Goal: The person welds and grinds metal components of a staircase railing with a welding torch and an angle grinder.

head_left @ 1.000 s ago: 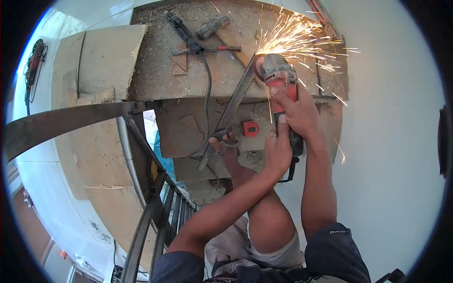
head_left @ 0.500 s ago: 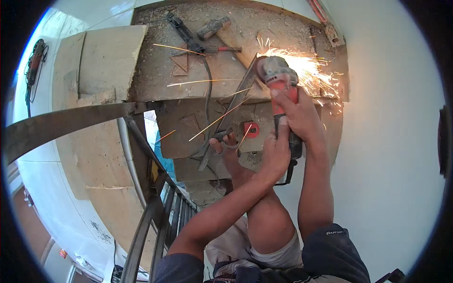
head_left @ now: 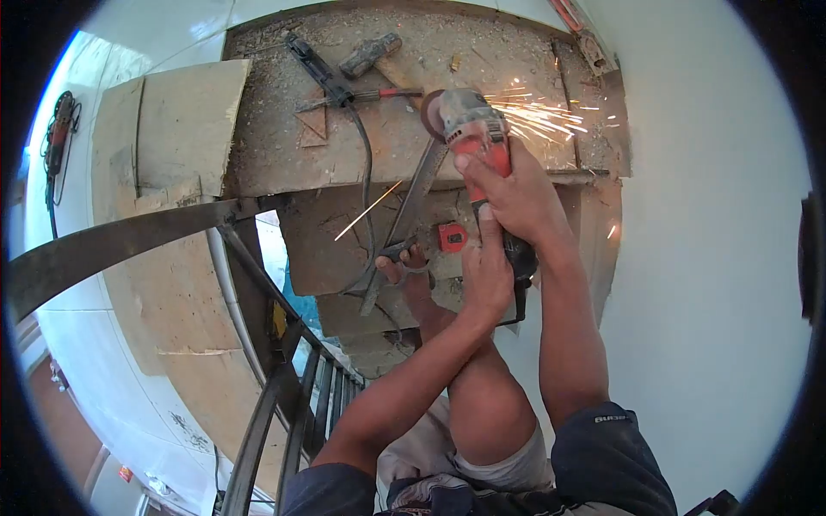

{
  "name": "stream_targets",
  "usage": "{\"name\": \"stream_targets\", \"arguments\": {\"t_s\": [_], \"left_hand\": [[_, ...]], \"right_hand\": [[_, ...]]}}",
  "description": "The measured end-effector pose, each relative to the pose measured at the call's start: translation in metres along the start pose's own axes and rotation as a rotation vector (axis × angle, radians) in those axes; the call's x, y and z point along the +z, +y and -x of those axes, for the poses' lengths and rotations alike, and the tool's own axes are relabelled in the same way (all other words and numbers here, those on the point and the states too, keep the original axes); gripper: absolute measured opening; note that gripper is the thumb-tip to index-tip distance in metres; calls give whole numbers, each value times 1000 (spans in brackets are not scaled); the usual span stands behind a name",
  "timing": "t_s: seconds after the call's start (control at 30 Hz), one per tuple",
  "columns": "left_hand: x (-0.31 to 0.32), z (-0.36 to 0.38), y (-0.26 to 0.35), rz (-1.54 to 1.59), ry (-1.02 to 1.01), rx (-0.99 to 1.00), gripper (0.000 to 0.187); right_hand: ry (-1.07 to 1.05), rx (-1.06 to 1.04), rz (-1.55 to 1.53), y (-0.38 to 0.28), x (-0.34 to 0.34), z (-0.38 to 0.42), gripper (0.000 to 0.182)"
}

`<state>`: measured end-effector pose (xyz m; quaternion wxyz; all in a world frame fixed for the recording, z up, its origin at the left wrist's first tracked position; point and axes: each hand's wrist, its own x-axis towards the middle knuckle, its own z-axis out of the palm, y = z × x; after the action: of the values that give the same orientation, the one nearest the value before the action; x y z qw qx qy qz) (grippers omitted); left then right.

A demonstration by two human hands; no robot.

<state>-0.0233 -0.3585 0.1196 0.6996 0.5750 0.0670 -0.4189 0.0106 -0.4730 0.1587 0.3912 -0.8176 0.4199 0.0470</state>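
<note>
Both hands hold a red and black angle grinder. My right hand wraps round its body just behind the grey head, and my left hand grips the rear part below. The grinder's disc is at the upper end of a flat metal bar, and sparks fly off to the right. Whether disc and bar touch cannot be made out. A foot in a sandal rests on the bar's lower part. A red tape measure lies on the step to the left of the grinder.
On the dusty upper step lie a hammer, a black clamp-like tool, a red-handled tool and a cable. A metal railing runs at the left beside cardboard. A white wall stands right.
The grinder and both hands have shifted left and slightly up from the earlier position. The spark spray is thinner, and fewer streaks cross to the left.
</note>
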Motion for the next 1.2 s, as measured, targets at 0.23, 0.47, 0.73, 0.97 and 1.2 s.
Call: {"name": "stream_targets", "arguments": {"t_s": [0.23, 0.47, 0.73, 0.97, 1.2], "left_hand": [[-2, -1, -16, -76, -54, 22, 68], [1, 6, -22, -88, -65, -10, 69], [-1, 3, -17, -55, 15, 28, 68], [-5, 6, -7, -70, -58, -24, 69], [-4, 7, -30, -300, -156, -80, 79]], "right_hand": [[83, 36, -42, 7, -5, 17, 73], [141, 14, -201, 38, 1, 20, 65], [82, 27, -72, 21, 8, 11, 72], [90, 95, -103, 21, 4, 14, 74], [308, 106, -466, 77, 10, 35, 64]]}}
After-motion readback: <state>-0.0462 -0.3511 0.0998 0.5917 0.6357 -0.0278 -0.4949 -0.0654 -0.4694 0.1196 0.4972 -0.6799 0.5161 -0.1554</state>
